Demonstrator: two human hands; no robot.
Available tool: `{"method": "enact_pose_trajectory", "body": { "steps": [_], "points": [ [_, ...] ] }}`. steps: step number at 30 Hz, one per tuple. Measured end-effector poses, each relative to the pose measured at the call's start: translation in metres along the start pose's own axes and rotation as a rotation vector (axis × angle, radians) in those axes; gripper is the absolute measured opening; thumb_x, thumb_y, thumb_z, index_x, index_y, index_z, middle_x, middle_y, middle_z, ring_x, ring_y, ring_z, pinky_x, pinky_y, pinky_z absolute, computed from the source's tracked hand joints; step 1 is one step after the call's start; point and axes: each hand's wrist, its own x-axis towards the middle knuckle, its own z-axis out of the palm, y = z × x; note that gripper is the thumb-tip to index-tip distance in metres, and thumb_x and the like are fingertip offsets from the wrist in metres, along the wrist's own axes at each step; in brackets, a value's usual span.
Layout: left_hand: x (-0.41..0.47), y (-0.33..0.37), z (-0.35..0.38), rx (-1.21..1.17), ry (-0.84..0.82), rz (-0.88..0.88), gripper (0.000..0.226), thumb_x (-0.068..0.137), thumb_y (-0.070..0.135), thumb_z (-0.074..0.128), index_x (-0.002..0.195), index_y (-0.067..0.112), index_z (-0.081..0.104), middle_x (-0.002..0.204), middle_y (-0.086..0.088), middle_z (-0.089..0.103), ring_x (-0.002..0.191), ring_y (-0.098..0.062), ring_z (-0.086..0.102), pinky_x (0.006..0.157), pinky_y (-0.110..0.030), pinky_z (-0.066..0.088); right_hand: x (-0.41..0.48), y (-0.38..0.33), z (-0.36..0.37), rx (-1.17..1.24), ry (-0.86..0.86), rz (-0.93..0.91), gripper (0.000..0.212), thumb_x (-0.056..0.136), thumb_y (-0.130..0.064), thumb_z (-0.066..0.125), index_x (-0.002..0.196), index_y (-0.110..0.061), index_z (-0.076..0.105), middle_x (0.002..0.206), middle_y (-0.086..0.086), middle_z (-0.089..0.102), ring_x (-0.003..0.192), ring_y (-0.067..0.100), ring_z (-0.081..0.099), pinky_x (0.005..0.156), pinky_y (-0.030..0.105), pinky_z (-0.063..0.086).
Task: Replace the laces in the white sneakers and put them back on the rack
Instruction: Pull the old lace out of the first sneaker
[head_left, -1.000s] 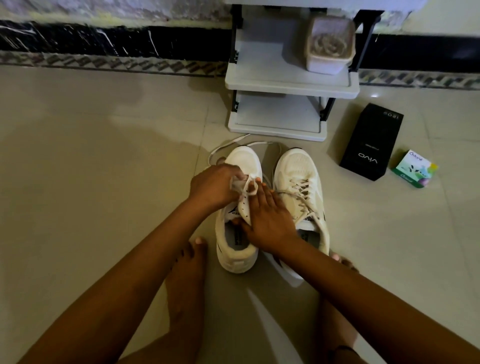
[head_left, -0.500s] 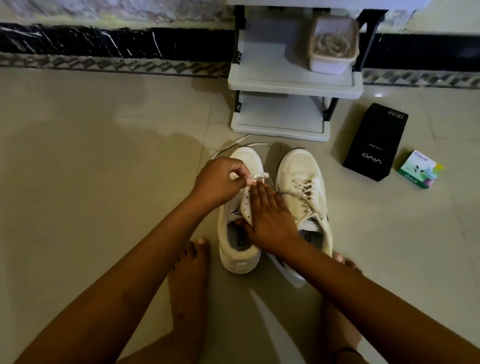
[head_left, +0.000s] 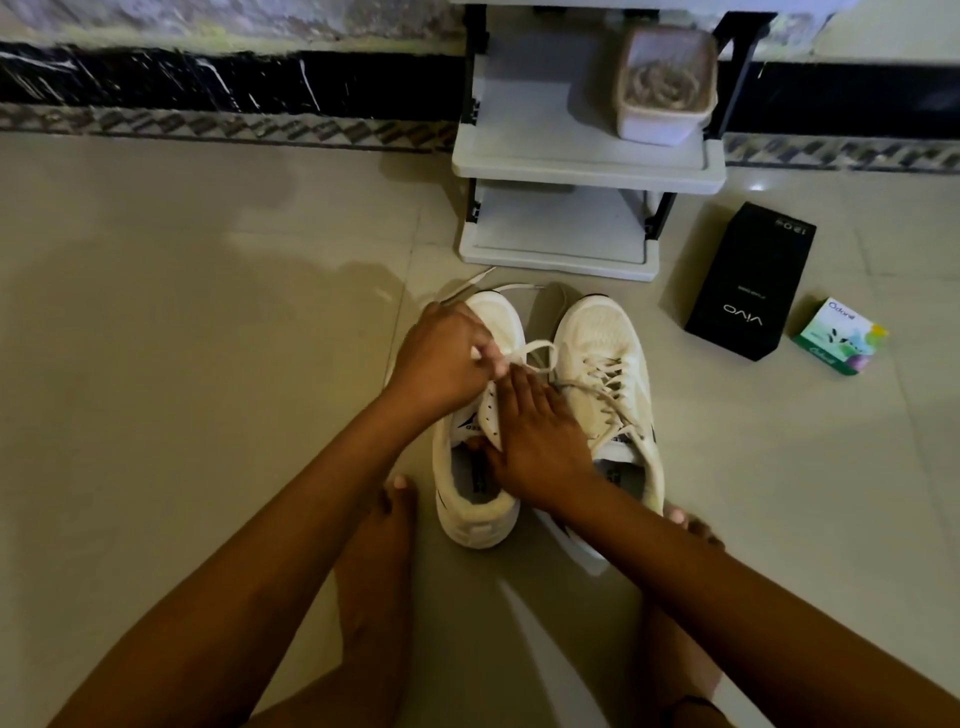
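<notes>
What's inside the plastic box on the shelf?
Through the cloudy lid of the plastic box on the rack, pale coiled strands show, perhaps cord or laces. What lies beneath them is hidden.

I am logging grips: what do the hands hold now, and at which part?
Left hand pinches the lace where it leaves the sneaker; right hand grips its eyelet flap, thumb inside.

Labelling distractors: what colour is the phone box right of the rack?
The box is black with white lettering; head view shows it.
</notes>
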Motion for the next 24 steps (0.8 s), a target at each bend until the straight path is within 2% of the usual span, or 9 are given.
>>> {"method": "enact_pose_trajectory", "body": {
  "steps": [3, 6, 8, 11, 13, 15, 21, 22, 24],
  "points": [
    [-0.002, 0.014, -0.003, -0.051, 0.033, 0.010, 0.013, 0.079, 0.023, 0.072, 0.090, 0.016, 0.074, 0.114, -0.003, 0.060, 0.113, -0.021, 0.049, 0.092, -0.028, 0.037, 0.000, 0.000, 0.000, 0.007, -0.001, 0.004, 0.081, 0.095, -0.056, 0.028, 0.150, -0.007, -0.005, 0.158, 0.015, -0.001, 0.146, 0.027, 0.001, 0.117, 0.037, -0.001],
    [-0.005, 0.001, 0.006, 0.220, -0.070, -0.009, 0.030, 0.084, 0.022, 0.064, 0.114, 0.021, 0.065, 0.131, -0.003, 0.048, 0.122, -0.023, 0.043, 0.094, -0.035, 0.043, 0.000, 0.000, 0.000, 0.011, 0.021, -0.005, 0.083, 0.089, -0.060, 0.021, 0.150, -0.008, -0.002, 0.158, 0.014, 0.002, 0.146, 0.027, 0.004, 0.117, 0.038, 0.001],
    [-0.008, -0.013, 0.013, 0.323, -0.144, -0.080, 0.039, 0.085, 0.018, 0.060, 0.123, 0.022, 0.059, 0.135, -0.004, 0.042, 0.124, -0.025, 0.043, 0.094, -0.038, 0.046, 0.000, 0.000, -0.001, 0.011, 0.024, -0.007, 0.085, 0.086, -0.060, 0.018, 0.150, -0.007, 0.000, 0.158, 0.014, 0.001, 0.146, 0.027, 0.005, 0.117, 0.038, 0.001],
    [-0.013, -0.019, 0.019, 0.223, -0.082, -0.179, 0.027, 0.087, 0.019, 0.059, 0.113, 0.018, 0.065, 0.128, -0.006, 0.051, 0.114, -0.027, 0.053, 0.090, -0.036, 0.048, 0.000, 0.001, 0.000, 0.013, 0.019, -0.006, 0.084, 0.089, -0.060, 0.022, 0.150, -0.007, -0.001, 0.158, 0.015, 0.003, 0.146, 0.027, 0.006, 0.117, 0.038, 0.002],
    [-0.012, -0.016, 0.022, 0.253, -0.033, -0.170, 0.022, 0.087, 0.022, 0.058, 0.106, 0.014, 0.067, 0.126, -0.006, 0.052, 0.111, -0.026, 0.054, 0.086, -0.036, 0.049, 0.000, 0.001, 0.001, 0.016, 0.026, 0.000, 0.088, 0.083, -0.062, 0.012, 0.150, -0.006, -0.001, 0.158, 0.015, 0.004, 0.146, 0.027, 0.007, 0.117, 0.039, 0.002],
    [-0.009, -0.015, 0.021, 0.264, -0.009, -0.134, 0.023, 0.086, 0.023, 0.060, 0.104, 0.012, 0.068, 0.126, -0.005, 0.050, 0.112, -0.026, 0.053, 0.085, -0.035, 0.048, 0.001, 0.001, 0.001, 0.018, 0.022, 0.002, 0.088, 0.082, -0.060, 0.013, 0.150, -0.006, -0.002, 0.158, 0.015, 0.004, 0.146, 0.027, 0.006, 0.117, 0.039, 0.002],
    [-0.006, 0.021, -0.009, -0.279, 0.005, -0.030, 0.009, 0.084, 0.016, 0.068, 0.089, 0.011, 0.073, 0.094, 0.004, 0.066, 0.098, -0.014, 0.060, 0.091, -0.031, 0.047, 0.000, 0.001, 0.000, 0.025, 0.022, -0.006, 0.082, 0.095, -0.054, 0.032, 0.149, -0.006, -0.005, 0.158, 0.015, 0.001, 0.146, 0.027, 0.004, 0.118, 0.038, 0.002],
    [-0.007, 0.022, -0.009, -0.263, 0.016, -0.007, 0.008, 0.085, 0.016, 0.067, 0.091, 0.014, 0.072, 0.095, 0.006, 0.064, 0.099, -0.014, 0.059, 0.091, -0.032, 0.047, 0.000, 0.001, 0.000, 0.031, 0.017, -0.005, 0.082, 0.095, -0.054, 0.032, 0.149, -0.007, -0.006, 0.158, 0.014, 0.000, 0.146, 0.026, 0.002, 0.118, 0.039, 0.001],
    [-0.005, 0.015, -0.004, -0.119, -0.011, 0.011, 0.017, 0.084, 0.017, 0.065, 0.100, 0.019, 0.069, 0.110, 0.001, 0.062, 0.107, -0.019, 0.056, 0.092, -0.036, 0.046, 0.000, 0.001, 0.000, 0.032, 0.022, -0.009, 0.082, 0.094, -0.055, 0.031, 0.150, -0.007, -0.005, 0.158, 0.014, 0.001, 0.146, 0.026, 0.003, 0.117, 0.039, 0.001]
  ]
}}
